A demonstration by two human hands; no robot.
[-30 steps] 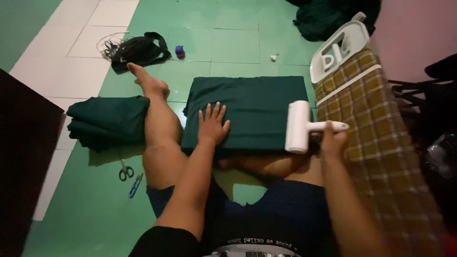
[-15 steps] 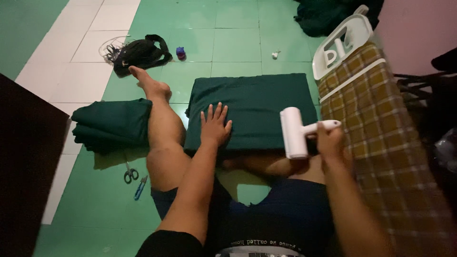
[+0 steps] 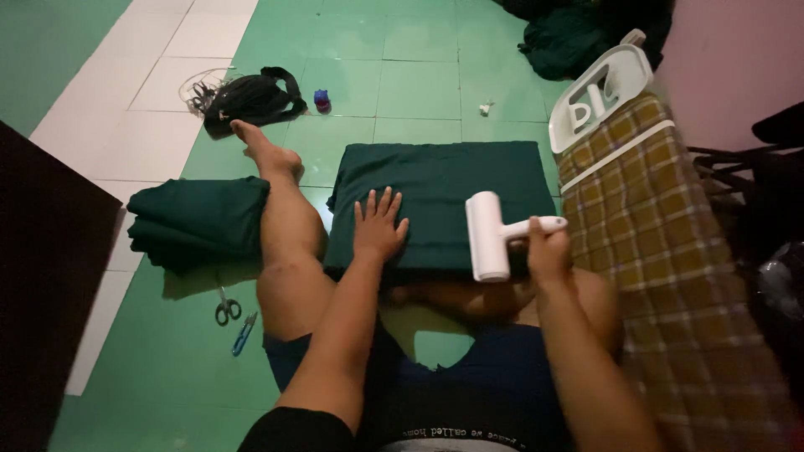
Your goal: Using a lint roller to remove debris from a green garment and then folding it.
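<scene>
A folded dark green cloth [image 3: 444,188] lies on the green tiled floor in front of me. My left hand [image 3: 377,226] rests flat on its near left part, fingers spread. My right hand [image 3: 546,251] grips the handle of a white lint roller [image 3: 487,236], whose roller head lies on the near right part of the cloth. I sit on the floor with my left leg [image 3: 280,226] stretched out beside the cloth.
A second pile of folded green cloth [image 3: 197,219] lies left of my leg. Scissors [image 3: 226,308] and a blue thread snip [image 3: 244,333] lie on the floor nearby. A black bag [image 3: 251,99] sits further off. A plaid ironing board [image 3: 662,251] stands on the right.
The lint roller has moved left and nearer along the cloth with my right hand. My left hand stays flat on the cloth.
</scene>
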